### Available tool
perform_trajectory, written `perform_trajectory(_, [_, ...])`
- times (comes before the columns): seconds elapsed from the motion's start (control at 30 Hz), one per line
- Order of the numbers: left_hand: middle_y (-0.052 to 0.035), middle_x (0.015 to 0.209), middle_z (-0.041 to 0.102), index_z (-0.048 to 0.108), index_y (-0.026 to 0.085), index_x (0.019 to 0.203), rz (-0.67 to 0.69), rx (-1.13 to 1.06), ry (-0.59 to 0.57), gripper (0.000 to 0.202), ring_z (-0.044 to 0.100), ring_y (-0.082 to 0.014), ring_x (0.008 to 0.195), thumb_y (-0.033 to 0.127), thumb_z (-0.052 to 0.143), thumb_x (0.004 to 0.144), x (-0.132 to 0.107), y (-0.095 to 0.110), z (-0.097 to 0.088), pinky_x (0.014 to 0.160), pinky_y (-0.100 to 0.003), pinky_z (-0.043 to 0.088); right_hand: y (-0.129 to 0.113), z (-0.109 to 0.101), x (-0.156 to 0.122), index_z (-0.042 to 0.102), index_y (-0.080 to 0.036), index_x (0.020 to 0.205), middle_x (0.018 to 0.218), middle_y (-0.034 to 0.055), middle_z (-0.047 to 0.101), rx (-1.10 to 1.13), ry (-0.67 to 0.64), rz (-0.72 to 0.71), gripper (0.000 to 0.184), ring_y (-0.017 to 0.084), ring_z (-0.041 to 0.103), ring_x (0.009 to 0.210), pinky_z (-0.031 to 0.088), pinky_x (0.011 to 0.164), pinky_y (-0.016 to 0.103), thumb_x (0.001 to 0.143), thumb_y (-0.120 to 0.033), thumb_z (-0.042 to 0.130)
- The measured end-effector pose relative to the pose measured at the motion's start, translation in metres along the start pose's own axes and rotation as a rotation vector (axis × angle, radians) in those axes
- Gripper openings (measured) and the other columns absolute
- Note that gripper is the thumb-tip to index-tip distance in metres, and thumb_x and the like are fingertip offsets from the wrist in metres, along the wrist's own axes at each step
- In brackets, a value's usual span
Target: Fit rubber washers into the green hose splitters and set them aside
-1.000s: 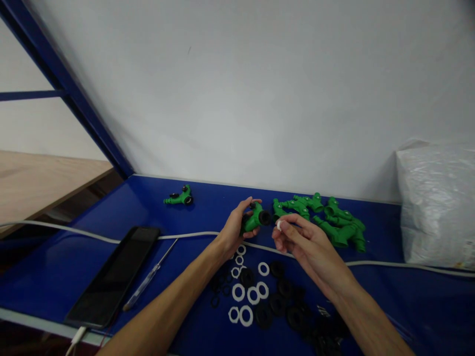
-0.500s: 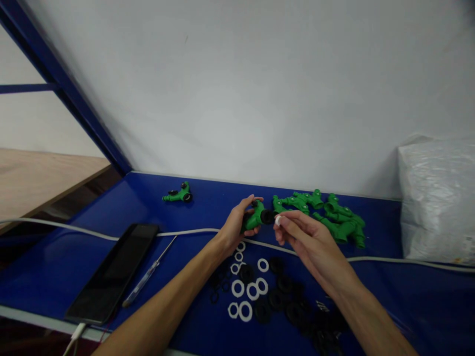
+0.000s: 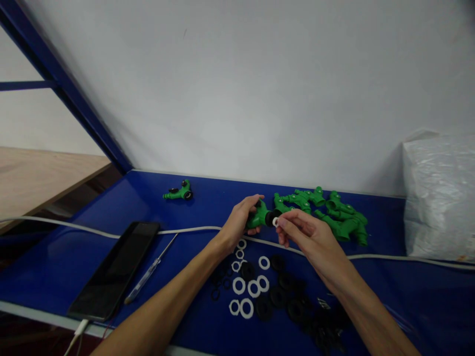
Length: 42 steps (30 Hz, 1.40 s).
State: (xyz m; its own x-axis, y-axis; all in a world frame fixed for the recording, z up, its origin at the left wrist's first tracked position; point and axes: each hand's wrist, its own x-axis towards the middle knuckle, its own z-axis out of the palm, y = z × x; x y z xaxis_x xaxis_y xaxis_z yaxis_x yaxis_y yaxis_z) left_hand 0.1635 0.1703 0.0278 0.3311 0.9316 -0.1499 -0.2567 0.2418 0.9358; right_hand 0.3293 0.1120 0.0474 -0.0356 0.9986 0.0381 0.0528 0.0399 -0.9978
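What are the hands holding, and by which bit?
The left hand grips a green fitting around its body. The right hand pinches a small white piece by its right side.

Left, from where I stand: a dark smartphone [image 3: 115, 272] lying flat, a white charging lead [image 3: 81, 327] at its near end; just beside it, a screwdriver [image 3: 143, 281] with a translucent handle. A pale cable [image 3: 193, 230] crosses the blue tabletop [image 3: 213, 202], partly hidden by the smartphone. Far right: a bulging plastic bag [image 3: 441, 198] near the pale wall [image 3: 237, 99]. Far left: a blue frame [image 3: 69, 98] and a wood-coloured board [image 3: 44, 173].
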Motion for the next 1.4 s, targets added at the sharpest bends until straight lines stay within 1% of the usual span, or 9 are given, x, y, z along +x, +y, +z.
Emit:
perform_trajectory(0.17, [0.0017,0.072,0.051,0.065,0.017,0.124,0.007,0.035,0.024,0.051,0.052,-0.0088,0.047,0.055,0.06,0.089,-0.0025,0.002,0.0021,0.039,-0.018,0.03,0.0028,0.0003,0.0017,0.061,-0.022,0.075,0.064,-0.0007,0.061,-0.16,0.033,-0.081,0.036,0.015,0.059,0.057,0.047,0.056,0.029,0.086,-0.055,0.07])
perform_trajectory(0.3, [0.0008,0.079,0.052,0.069,0.02,0.12,-0.01,0.065,0.03,0.049,0.053,-0.008,0.049,0.056,0.062,0.087,-0.0043,0.0033,0.0026,0.041,-0.019,0.035,0.0055,0.0018,0.0017,0.057,-0.023,0.079,0.062,-0.0029,0.058,-0.223,0.063,-0.094,0.035,0.015,0.058,0.056,0.045,0.056,0.029,0.087,-0.055,0.069])
perform_trajectory(0.47, [0.001,0.074,0.054,0.07,0.021,0.123,-0.035,0.089,0.016,0.052,0.052,-0.0087,0.048,0.058,0.058,0.089,-0.0048,0.003,0.002,0.042,-0.019,0.034,0.0056,0.002,0.0019,0.057,-0.024,0.093,0.07,-0.0028,0.064,-0.11,0.033,-0.054,0.034,0.016,0.063,0.06,0.049,0.058,0.029,0.084,-0.051,0.075])
perform_trajectory(0.63, [-0.0005,0.077,0.057,0.071,0.021,0.123,-0.056,0.107,0.015,0.053,0.051,-0.0088,0.049,0.059,0.056,0.09,-0.0053,0.0039,0.0018,0.044,-0.019,0.033,0.0009,0.0022,-0.0001,0.061,-0.022,0.116,0.08,0.0005,0.07,-0.031,-0.103,0.022,0.039,0.018,0.069,0.072,0.057,0.071,0.033,0.088,-0.047,0.071])
perform_trajectory(0.73, [-0.001,0.076,0.058,0.07,0.021,0.124,-0.055,0.111,0.021,0.053,0.05,-0.0093,0.05,0.06,0.053,0.091,-0.0058,0.0056,0.0027,0.044,-0.019,0.033,-0.0003,0.0017,-0.0014,0.061,-0.021,0.123,0.086,0.0024,0.073,0.004,-0.141,0.07,0.043,0.019,0.071,0.079,0.058,0.077,0.034,0.089,-0.045,0.071])
perform_trajectory(0.87, [-0.0016,0.079,0.059,0.07,0.022,0.125,-0.068,0.134,0.013,0.053,0.053,-0.0103,0.053,0.059,0.053,0.091,-0.0069,0.0059,0.0034,0.047,-0.02,0.036,0.0016,0.0005,-0.0017,0.062,-0.02,0.119,0.082,0.0025,0.075,0.025,-0.141,0.079,0.04,0.019,0.072,0.078,0.058,0.079,0.036,0.089,-0.043,0.072])
perform_trajectory(1.0, [-0.0031,0.088,0.06,0.069,0.024,0.127,-0.079,0.173,-0.015,0.054,0.055,-0.011,0.06,0.061,0.05,0.092,-0.0067,0.0033,0.002,0.054,-0.021,0.041,0.0013,-0.0004,-0.0019,0.06,-0.021,0.105,0.078,0.0023,0.075,0.04,-0.144,0.09,0.033,0.019,0.072,0.074,0.058,0.075,0.034,0.087,-0.043,0.075])
perform_trajectory(1.13, [-0.0037,0.095,0.058,0.069,0.025,0.126,-0.101,0.234,-0.033,0.055,0.055,-0.0127,0.068,0.063,0.05,0.091,-0.0061,0.0028,0.0006,0.058,-0.022,0.045,-0.0012,-0.0017,-0.0023,0.057,-0.022,0.093,0.075,0.0021,0.076,0.044,-0.167,0.11,0.031,0.017,0.072,0.07,0.057,0.072,0.032,0.084,-0.043,0.078])
perform_trajectory(1.4, [-0.0043,0.099,0.056,0.069,0.026,0.127,-0.059,0.31,-0.018,0.052,0.054,-0.0156,0.075,0.06,0.048,0.092,-0.0096,0.0102,0.0029,0.056,-0.023,0.045,0.0005,-0.0008,-0.0012,0.058,-0.022,0.089,0.072,0.0016,0.076,0.041,-0.157,0.118,0.032,0.017,0.072,0.069,0.057,0.071,0.031,0.082,-0.044,0.08])
